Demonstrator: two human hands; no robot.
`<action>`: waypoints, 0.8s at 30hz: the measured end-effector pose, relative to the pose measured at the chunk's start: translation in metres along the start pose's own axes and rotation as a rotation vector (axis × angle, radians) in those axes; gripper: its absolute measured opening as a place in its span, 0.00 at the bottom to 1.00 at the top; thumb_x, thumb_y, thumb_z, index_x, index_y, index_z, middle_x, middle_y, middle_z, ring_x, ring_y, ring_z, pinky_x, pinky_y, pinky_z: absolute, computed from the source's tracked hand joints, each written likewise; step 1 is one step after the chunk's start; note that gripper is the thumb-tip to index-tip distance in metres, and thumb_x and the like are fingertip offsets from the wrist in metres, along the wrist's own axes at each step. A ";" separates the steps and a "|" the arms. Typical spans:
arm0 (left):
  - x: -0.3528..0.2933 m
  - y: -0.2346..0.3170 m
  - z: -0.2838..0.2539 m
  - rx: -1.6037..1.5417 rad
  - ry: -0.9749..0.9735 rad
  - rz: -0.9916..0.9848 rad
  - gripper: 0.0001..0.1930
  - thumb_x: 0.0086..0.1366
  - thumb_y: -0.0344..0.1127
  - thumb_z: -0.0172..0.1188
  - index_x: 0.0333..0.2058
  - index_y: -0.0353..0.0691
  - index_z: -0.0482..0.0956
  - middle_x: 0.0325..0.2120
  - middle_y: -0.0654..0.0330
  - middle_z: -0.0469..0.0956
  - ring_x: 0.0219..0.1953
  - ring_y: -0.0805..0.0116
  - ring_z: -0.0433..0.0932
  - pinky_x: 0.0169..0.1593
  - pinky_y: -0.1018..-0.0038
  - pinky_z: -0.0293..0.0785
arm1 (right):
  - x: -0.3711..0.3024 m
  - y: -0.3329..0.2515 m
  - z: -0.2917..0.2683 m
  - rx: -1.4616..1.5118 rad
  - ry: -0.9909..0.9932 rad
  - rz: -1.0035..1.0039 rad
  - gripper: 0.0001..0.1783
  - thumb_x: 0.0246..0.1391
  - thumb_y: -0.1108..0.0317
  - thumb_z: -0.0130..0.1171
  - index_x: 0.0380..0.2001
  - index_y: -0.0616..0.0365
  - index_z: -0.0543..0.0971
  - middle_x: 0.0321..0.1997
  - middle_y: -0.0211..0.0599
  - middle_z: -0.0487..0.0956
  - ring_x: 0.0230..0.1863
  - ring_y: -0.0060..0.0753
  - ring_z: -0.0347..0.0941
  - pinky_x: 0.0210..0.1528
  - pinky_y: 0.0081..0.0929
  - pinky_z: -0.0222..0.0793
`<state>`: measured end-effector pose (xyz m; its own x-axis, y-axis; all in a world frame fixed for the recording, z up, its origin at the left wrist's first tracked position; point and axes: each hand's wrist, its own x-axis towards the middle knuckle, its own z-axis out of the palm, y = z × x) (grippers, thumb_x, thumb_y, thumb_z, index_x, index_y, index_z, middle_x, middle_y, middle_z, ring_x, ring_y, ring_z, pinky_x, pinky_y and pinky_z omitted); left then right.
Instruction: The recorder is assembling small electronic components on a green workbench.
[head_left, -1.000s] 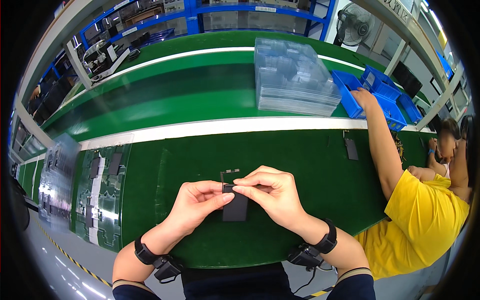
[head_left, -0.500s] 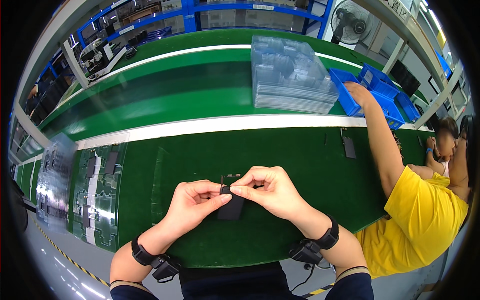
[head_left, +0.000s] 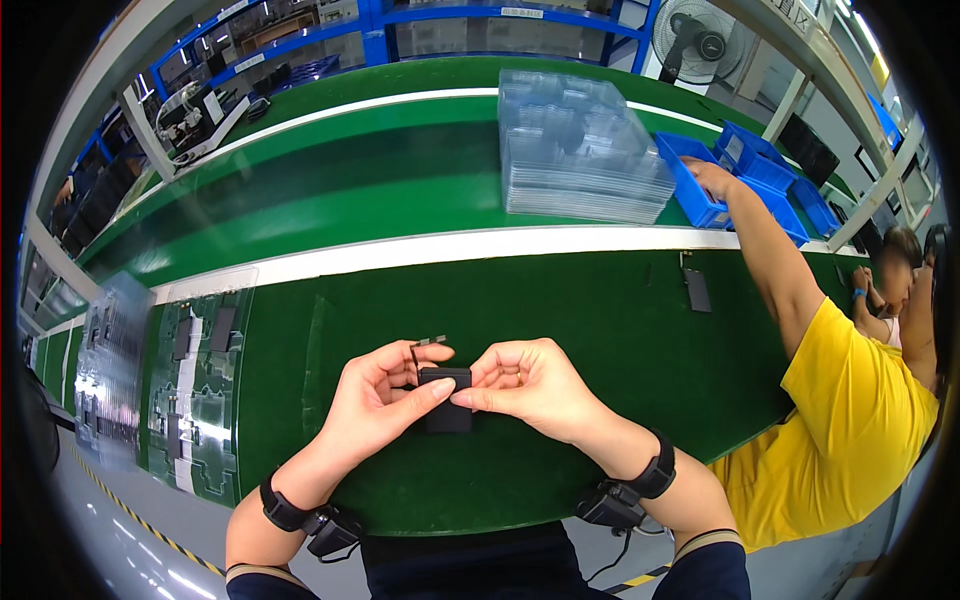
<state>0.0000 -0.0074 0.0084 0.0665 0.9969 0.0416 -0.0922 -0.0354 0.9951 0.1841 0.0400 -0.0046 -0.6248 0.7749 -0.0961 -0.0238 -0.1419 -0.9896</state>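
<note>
"What is in the grip?"

"The left hand [head_left: 375, 392] and right hand [head_left: 530, 385] both pinch the upper end of a flat black rectangular module [head_left: 448, 420], thumbs on its face. A thin flex cable [head_left: 428, 342] rises from its upper left corner."

"Where is that module?"

"Over the green bench [head_left: 590, 320]; I can't tell whether it touches."

"And around the module?"

"Left, a clear plastic tray [head_left: 215, 390] holding black modules; beyond it to the right, a stack of clear trays [head_left: 585, 150]; farther right, a co-worker's hand [head_left: 712, 180] in a blue bin [head_left: 705, 212]."

You are facing a green worktable [head_left: 560, 290]; blue shelving [head_left: 372, 35] is standing beyond, and grey floor [head_left: 118, 512] is reflecting light.
</note>
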 end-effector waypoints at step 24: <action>-0.005 -0.003 -0.006 0.220 -0.066 0.053 0.03 0.56 0.25 0.59 0.28 0.30 0.78 0.26 0.62 0.74 0.30 0.79 0.73 0.34 0.83 0.74 | -0.006 -0.004 0.012 -0.159 0.002 -0.045 0.05 0.45 0.76 0.62 0.24 0.64 0.75 0.25 0.34 0.78 0.29 0.17 0.75 0.32 0.14 0.72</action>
<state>-0.0058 -0.0115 0.0050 0.1325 0.9868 0.0930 0.1214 -0.1093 0.9866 0.1787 0.0283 0.0011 -0.6246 0.7793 -0.0512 0.0718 -0.0080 -0.9974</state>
